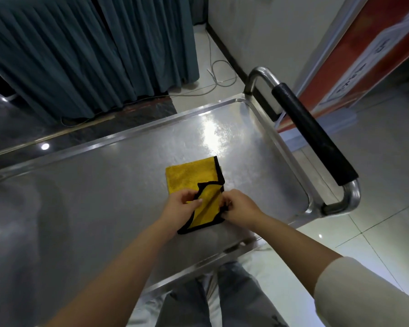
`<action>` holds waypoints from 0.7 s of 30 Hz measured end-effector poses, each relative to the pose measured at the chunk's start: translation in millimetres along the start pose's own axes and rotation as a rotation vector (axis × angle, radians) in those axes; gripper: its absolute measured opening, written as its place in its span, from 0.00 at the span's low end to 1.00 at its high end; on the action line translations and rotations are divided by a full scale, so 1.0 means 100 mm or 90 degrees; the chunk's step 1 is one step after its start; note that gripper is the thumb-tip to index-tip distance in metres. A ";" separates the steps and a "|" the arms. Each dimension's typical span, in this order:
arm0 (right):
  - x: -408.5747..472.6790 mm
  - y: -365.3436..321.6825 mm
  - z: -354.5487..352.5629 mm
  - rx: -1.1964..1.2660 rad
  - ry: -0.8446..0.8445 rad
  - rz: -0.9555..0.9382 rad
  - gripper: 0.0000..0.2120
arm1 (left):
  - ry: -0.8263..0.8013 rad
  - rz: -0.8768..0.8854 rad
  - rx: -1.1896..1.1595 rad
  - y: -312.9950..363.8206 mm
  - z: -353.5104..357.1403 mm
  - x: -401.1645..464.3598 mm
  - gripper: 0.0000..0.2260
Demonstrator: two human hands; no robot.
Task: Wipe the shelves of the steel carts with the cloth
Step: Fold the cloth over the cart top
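Viewpoint: looking down from head height onto the top shelf of a steel cart, seen between two bare forearms.
Cloth: yellow with black edging, lying folded on the shelf a little right of centre; far part flat on the steel, near part lifted and partly opened.
Left hand: fingers curled round the near left edge of the cloth, thumb on top, holding a raised flap.
Right hand: fingertips pinching the black-trimmed right edge just beside the left hand.
Step in hand: by the look of it, refolding or squaring the cloth into a pad ahead of wiping.
Doing it well: bring edges together evenly, press the pad flat, then sweep in long overlapping strokes from the far rim toward the near one, working into the rounded corners.
Handle: steel tube with a black grip, at the right end of the cart.
Surroundings: teal curtain beyond the cart, pale tiled floor, loose cable on the floor.
Hidden or unclear: lower shelves out of sight beneath the top one; left end of the cart cut off; right fingertips partly buried in the fold; whether the cloth is damp, and how much shelf is already wiped, cannot be told through the glare.
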State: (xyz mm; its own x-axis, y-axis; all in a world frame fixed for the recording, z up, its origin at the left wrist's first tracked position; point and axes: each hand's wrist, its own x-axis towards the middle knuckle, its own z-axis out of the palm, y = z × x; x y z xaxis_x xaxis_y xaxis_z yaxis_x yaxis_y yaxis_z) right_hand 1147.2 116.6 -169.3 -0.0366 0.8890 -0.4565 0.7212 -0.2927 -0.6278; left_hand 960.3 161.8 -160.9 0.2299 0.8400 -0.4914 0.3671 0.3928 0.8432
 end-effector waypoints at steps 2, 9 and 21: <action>-0.07 0.10 -0.08 -0.048 -0.018 0.006 0.08 | -0.052 0.075 0.089 -0.03 0.02 -0.01 0.10; -0.11 0.28 -0.35 0.078 0.007 0.109 0.12 | -0.205 0.132 0.409 0.04 0.03 0.02 0.10; 0.91 -0.32 -0.43 0.095 0.050 0.074 0.30 | 0.076 -0.008 0.485 0.25 -0.46 0.91 0.23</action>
State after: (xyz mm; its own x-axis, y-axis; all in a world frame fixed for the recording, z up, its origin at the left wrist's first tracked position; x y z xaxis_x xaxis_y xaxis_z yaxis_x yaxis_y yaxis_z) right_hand 1150.7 222.1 -163.1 0.1000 0.8690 -0.4846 0.6067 -0.4393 -0.6625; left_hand 948.9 265.2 -174.4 0.1392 0.8889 -0.4364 0.8980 0.0725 0.4340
